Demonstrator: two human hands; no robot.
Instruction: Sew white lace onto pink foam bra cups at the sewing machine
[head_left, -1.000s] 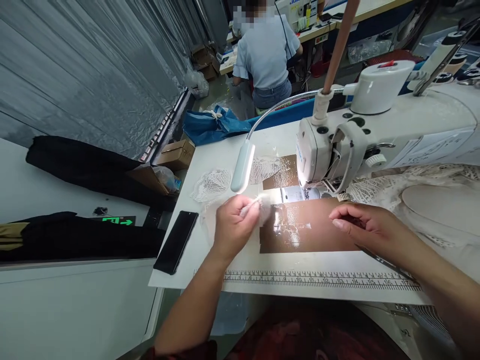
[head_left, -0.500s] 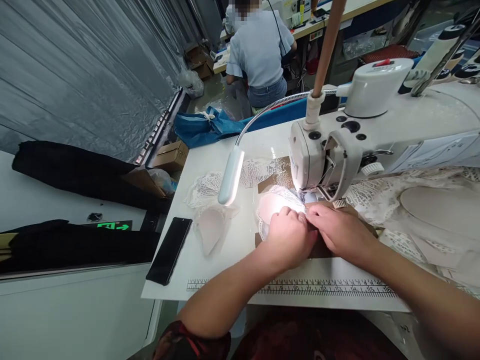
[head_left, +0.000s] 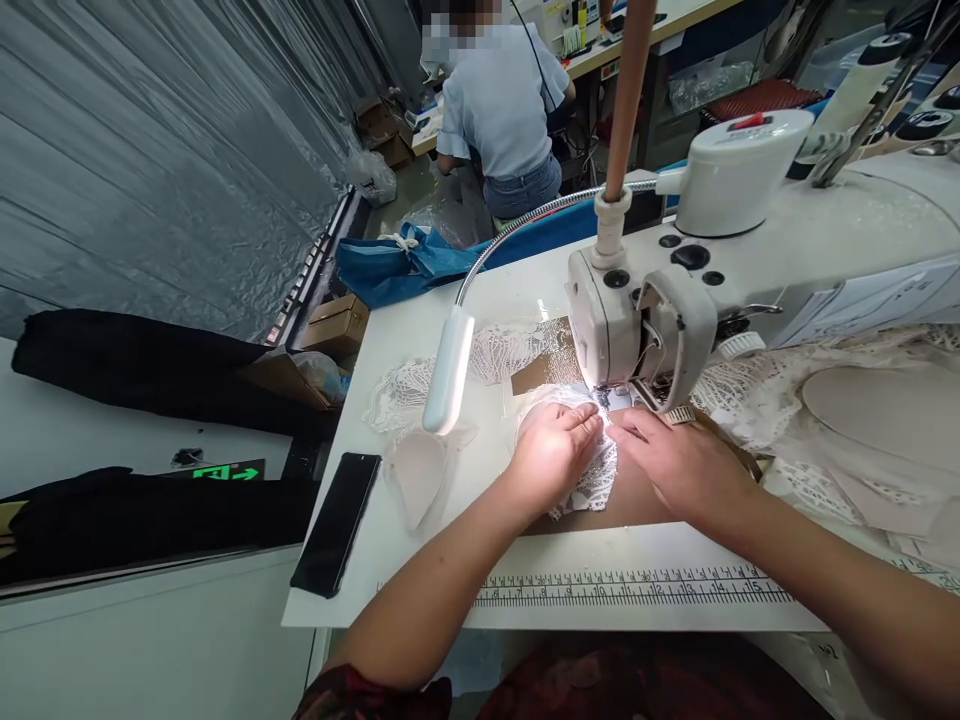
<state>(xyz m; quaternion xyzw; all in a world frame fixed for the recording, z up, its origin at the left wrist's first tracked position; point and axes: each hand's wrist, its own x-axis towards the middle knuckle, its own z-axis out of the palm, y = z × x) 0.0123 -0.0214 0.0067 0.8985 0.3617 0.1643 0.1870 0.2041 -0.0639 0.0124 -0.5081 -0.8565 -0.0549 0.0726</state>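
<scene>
Your left hand (head_left: pixel 559 450) lies over the white lace piece (head_left: pixel 598 485), fingers laid together and pointing toward the needle area of the sewing machine (head_left: pixel 611 315); your right hand (head_left: pixel 679 465) is just to the right, its fingertips near the lace's edge below the machine head; the two hands are close to each other, with a narrow gap between them, and you press on the lace with the left, though whether either hand pinches the fabric you cannot tell from here, since the thumbs are mostly hidden; the lace piece sits in front of the machine head, part of it showing to the left of your left hand and a patterned end hanging toward you over the brown sheet (head_left: pixel 641 495); the lamp (head_left: pixel 448 370) leans over the counter (head_left: pixel 517 285) to the left, and below it lies a beige cup-shaped piece (head_left: pixel 420 470) on sheer fabric; two more lace pieces, one at far left (head_left: pixel 401 393) and one behind the lamp (head_left: pixel 506 352), lie flat; the black phone (head_left: pixel 335 525) rests at the counter's left edge, the printed ruler (head_left: pixel 622 588) runs along the near edge; to your right is a heap of lace and beige fabric (head_left: pixel 862 400); beyond the counter, a co-worker (head_left: pixel 499 110) in a light blue top sits with their back to you.
</scene>
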